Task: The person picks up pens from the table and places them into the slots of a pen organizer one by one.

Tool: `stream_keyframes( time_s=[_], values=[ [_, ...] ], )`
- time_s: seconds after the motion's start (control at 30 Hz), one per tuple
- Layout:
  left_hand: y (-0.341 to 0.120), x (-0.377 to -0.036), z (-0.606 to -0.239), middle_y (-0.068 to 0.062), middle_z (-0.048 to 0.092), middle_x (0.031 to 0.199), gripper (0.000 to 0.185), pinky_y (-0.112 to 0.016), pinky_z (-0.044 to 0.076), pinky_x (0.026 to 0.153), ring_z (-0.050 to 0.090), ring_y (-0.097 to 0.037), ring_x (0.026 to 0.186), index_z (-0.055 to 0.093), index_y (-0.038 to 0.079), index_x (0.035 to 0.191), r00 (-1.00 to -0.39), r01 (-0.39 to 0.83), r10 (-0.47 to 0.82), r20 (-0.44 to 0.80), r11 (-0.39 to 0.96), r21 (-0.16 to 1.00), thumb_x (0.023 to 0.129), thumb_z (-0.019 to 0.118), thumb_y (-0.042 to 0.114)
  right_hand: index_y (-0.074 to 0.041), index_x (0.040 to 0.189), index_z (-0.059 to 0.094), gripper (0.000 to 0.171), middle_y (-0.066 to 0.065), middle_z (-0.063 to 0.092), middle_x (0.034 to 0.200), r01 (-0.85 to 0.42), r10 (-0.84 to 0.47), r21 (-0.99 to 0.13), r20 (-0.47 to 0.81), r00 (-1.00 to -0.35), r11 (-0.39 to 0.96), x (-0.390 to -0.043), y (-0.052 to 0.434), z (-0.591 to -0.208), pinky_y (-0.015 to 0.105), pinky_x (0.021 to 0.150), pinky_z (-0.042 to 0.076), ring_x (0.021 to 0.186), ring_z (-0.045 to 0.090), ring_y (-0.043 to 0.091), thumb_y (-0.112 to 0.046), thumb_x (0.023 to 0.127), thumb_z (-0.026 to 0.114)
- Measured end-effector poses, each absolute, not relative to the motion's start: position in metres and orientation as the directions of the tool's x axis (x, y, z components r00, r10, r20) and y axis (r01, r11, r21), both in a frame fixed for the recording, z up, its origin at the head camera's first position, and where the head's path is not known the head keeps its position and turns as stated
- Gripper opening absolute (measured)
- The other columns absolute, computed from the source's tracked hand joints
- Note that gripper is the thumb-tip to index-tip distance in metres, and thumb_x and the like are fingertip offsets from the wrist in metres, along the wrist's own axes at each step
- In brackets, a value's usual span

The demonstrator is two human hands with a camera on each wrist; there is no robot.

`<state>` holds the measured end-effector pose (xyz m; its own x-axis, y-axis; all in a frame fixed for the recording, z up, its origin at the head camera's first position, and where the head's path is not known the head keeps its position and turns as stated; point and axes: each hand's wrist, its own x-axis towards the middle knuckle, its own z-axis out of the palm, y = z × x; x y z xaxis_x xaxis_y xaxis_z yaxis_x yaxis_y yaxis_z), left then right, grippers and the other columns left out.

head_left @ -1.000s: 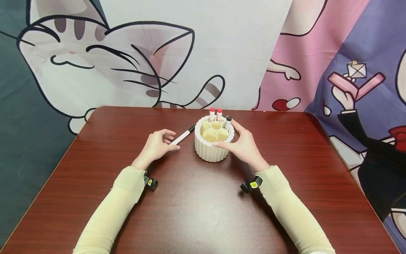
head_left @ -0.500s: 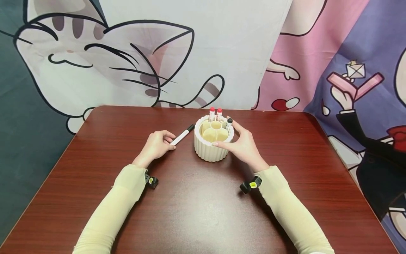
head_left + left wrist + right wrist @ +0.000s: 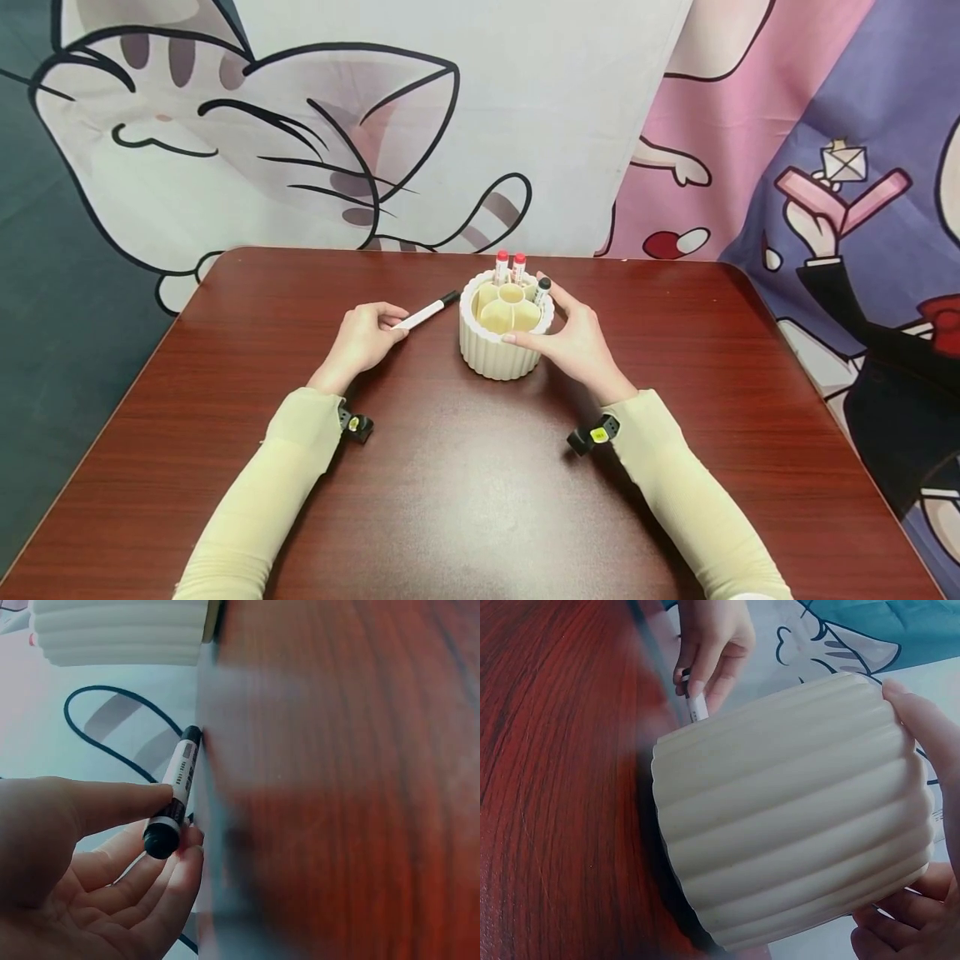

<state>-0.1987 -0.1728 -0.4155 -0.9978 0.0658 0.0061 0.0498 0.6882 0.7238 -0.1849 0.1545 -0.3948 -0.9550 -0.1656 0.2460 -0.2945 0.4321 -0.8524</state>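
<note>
My left hand [image 3: 363, 337] pinches a white marker [image 3: 423, 314] with a black cap between thumb and fingers. In the left wrist view the thumb lies along one side of the marker [image 3: 182, 771], whose capped end points away toward the holder. A cream, ribbed pen holder [image 3: 495, 357] with several compartments stands upright on the table. My right hand [image 3: 577, 342] grips its right side, the thumb at the front rim and the fingers behind. Two red-capped markers [image 3: 502, 271] and a black-capped marker [image 3: 542, 290] stand in the holder's back and right compartments.
The brown wooden table [image 3: 465, 500] reaches back to a cloth backdrop [image 3: 570, 125] printed with cartoon figures. A small black wrist camera [image 3: 358, 427] sits at the left cuff, and another wrist camera [image 3: 583, 440] at the right.
The left hand's fingers have closed onto the white marker, which has shifted slightly left and back and turned. The black-capped marker in the holder leans a little more right. The right hand stays put.
</note>
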Motion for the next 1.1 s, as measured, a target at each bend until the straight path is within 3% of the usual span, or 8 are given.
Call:
stream_keyframes(
  time_s=[0.2,0.43,0.63,0.8,1.1],
  values=[
    [-0.176,-0.199,-0.413,-0.011,0.074,0.103,0.025,-0.034,0.049,0.073,0.064,-0.024,0.085,0.074,0.003,0.117,-0.997,0.074,0.028,0.075,0.675,0.734,0.093,0.074,0.009,-0.013,0.15,0.052,0.094,-0.002,0.056,0.145,-0.296,-0.165,-0.855,0.249,-0.954,0.425,-0.184,0.154,-0.394,0.051,0.113,0.038,0.133,0.051,0.015,-0.039,0.071,0.095],
    [-0.181,-0.2,-0.407,-0.009,0.072,0.091,0.022,-0.031,0.041,0.066,0.055,-0.022,0.077,0.077,0.009,0.113,-0.973,0.121,-0.079,0.218,0.628,0.769,0.092,0.078,0.012,-0.016,0.151,0.051,0.095,-0.003,0.055,0.146,-0.296,-0.169,-0.853,0.246,-0.955,0.429,-0.184,0.154,-0.393,0.05,0.114,0.037,0.134,0.05,0.013,-0.041,0.071,0.095],
    [-0.182,-0.199,-0.399,-0.008,0.074,0.1,0.024,-0.019,0.055,0.076,0.07,-0.017,0.085,0.076,0.007,0.114,-0.936,0.213,-0.147,0.319,0.486,0.848,0.09,0.08,0.013,-0.019,0.152,0.05,0.096,-0.005,0.054,0.147,-0.282,-0.161,-0.856,0.234,-0.959,0.433,-0.183,0.155,-0.392,0.046,0.115,0.037,0.134,0.049,0.011,-0.043,0.07,0.095],
    [-0.18,-0.196,-0.389,-0.011,0.075,0.103,0.029,-0.024,0.058,0.084,0.071,-0.013,0.092,0.074,0.003,0.113,-0.904,0.298,-0.205,0.375,0.327,0.897,0.087,0.083,0.012,-0.019,0.151,0.05,0.095,-0.005,0.054,0.147,-0.275,-0.156,-0.858,0.229,-0.961,0.433,-0.183,0.155,-0.393,0.045,0.114,0.037,0.134,0.049,0.012,-0.041,0.07,0.095],
    [-0.172,-0.187,-0.366,-0.009,0.075,0.096,0.032,-0.029,0.059,0.084,0.071,-0.015,0.087,0.072,-0.001,0.107,-0.856,0.397,-0.284,0.431,0.171,0.902,0.081,0.088,0.008,-0.019,0.152,0.05,0.094,-0.005,0.054,0.147,-0.288,-0.165,-0.857,0.239,-0.957,0.428,-0.185,0.154,-0.393,0.043,0.115,0.036,0.134,0.05,0.012,-0.038,0.071,0.095]
  ],
)
